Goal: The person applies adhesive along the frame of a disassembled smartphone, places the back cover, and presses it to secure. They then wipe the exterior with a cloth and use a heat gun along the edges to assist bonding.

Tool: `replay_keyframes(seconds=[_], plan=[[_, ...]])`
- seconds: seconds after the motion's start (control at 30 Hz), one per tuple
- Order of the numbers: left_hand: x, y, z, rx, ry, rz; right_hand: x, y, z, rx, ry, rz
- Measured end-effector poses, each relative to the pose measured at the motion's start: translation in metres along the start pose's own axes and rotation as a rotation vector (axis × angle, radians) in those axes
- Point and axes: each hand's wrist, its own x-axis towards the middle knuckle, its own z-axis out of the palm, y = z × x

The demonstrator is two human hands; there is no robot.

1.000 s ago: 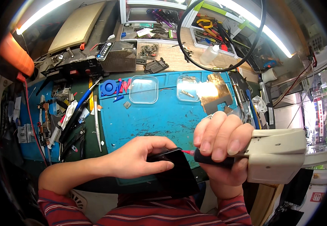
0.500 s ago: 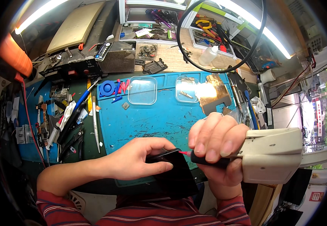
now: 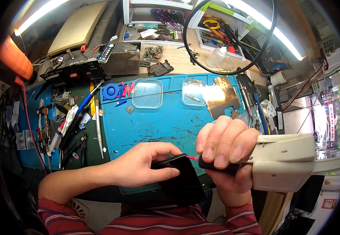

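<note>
My left hand is closed round the upper edge of a black smartphone, the thumb lying on its dark, glossy face. The phone is tilted, close above the front edge of the blue work mat. In my right hand is a beige dispensing gun with a black front part and a thin pink needle tip. That tip points left and meets the phone's top corner, or sits right beside it. My right fingers wrap over the gun's black front and hide part of it.
On the mat stand two clear plastic boxes, a blue ring-shaped holder and a shiny copper-coloured plate. Tweezers, pliers and a brush lie to the left. A black cable loop hangs over the tool trays at the back.
Almost nothing differs. The gun's rear end has shifted very slightly to the right, while both hands and the phone keep their places.
</note>
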Motion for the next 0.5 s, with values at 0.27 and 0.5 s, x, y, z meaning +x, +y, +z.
replay_keyframes(seconds=[0.27,0.5], plan=[[0.0001,0.0014,0.0005,-0.015,-0.007,-0.012,-0.0006,-0.0002,-0.0008,-0.013,-0.01,-0.013],[-0.0007,0.0037,0.0024,-0.075,-0.006,-0.024,0.0011,0.0012,-0.0019,-0.012,-0.026,-0.017]])
